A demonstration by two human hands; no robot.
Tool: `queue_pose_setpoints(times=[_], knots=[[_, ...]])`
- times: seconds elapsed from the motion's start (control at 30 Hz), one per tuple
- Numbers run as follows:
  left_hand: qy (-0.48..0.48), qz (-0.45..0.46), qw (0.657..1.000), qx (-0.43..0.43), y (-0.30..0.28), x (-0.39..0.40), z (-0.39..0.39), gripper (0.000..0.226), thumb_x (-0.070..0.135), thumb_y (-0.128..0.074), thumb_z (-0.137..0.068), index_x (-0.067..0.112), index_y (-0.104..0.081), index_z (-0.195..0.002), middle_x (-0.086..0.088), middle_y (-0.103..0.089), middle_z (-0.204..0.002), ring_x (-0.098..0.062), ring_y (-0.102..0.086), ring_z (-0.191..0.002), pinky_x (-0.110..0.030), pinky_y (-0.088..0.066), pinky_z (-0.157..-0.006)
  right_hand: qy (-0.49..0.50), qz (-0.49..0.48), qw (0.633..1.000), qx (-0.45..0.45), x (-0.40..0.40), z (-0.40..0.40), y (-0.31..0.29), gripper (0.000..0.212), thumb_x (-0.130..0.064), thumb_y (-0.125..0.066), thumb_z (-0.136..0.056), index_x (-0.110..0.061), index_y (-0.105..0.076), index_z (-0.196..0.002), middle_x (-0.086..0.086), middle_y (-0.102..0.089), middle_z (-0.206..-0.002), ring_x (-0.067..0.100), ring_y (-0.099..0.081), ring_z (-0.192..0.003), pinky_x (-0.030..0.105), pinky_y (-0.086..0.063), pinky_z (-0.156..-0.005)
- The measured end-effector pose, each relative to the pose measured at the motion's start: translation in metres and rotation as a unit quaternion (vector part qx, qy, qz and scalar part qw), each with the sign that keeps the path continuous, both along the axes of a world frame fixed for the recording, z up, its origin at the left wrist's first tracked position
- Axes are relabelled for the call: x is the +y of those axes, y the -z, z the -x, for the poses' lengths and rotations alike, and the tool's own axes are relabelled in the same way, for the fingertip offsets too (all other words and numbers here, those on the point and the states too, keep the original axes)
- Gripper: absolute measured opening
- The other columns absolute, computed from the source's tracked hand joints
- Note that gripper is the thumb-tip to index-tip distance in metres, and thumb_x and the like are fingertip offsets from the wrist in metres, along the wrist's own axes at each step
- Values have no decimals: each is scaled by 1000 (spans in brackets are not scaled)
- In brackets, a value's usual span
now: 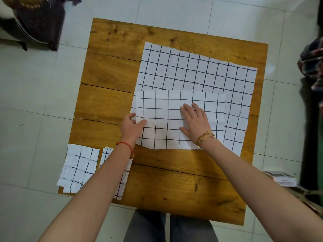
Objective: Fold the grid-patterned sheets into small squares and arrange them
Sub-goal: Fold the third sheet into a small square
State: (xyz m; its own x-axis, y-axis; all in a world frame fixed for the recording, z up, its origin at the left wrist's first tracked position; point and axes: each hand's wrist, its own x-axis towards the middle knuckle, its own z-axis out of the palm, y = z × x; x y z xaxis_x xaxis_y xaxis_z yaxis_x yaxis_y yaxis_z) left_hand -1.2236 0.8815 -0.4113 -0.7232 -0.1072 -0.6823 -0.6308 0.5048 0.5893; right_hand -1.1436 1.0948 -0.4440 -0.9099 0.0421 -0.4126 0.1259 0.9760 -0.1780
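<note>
A half-folded grid-patterned sheet (164, 105) lies on top of a larger flat grid sheet (195, 69) on the wooden table (111, 70). My right hand (195, 121) presses flat on the middle of the folded sheet, fingers spread. My left hand (132, 126) pinches the folded sheet's left edge between thumb and fingers. Two folded grid squares rest at the table's near left corner: one (78, 168) fully visible, the other (122, 179) partly hidden under my left forearm.
The table stands on a pale tiled floor (35, 95). A dark chair with cloth (38, 20) is at the far left, patterned fabric (312, 62) at the right edge, and a small box (281, 178) lies on the floor at the right.
</note>
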Motion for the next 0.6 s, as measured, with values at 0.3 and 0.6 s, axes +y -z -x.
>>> queue_pose_setpoints(times=[0.3, 0.6], knots=[[241, -74, 967, 31, -51, -4, 10, 11, 24, -61, -92, 18, -54, -98, -3, -50, -76, -8, -44, -65, -15, -43, -58, 19, -9, 1000, -16, -41, 2, 1, 85, -51, -54, -87, -16, -11, -150, 5, -14, -156, 33, -8, -144, 48, -13, -117], [339, -140, 930, 33, -49, 51, -17, 64, 22, -56, -95, 30, -23, -150, 12, -47, -121, 7, -39, -74, 1, -39, -61, 32, -12, 999, -7, -45, -2, -6, 70, -12, -51, -84, -5, -22, -148, 13, -15, -155, 33, -10, -144, 45, -11, -118]])
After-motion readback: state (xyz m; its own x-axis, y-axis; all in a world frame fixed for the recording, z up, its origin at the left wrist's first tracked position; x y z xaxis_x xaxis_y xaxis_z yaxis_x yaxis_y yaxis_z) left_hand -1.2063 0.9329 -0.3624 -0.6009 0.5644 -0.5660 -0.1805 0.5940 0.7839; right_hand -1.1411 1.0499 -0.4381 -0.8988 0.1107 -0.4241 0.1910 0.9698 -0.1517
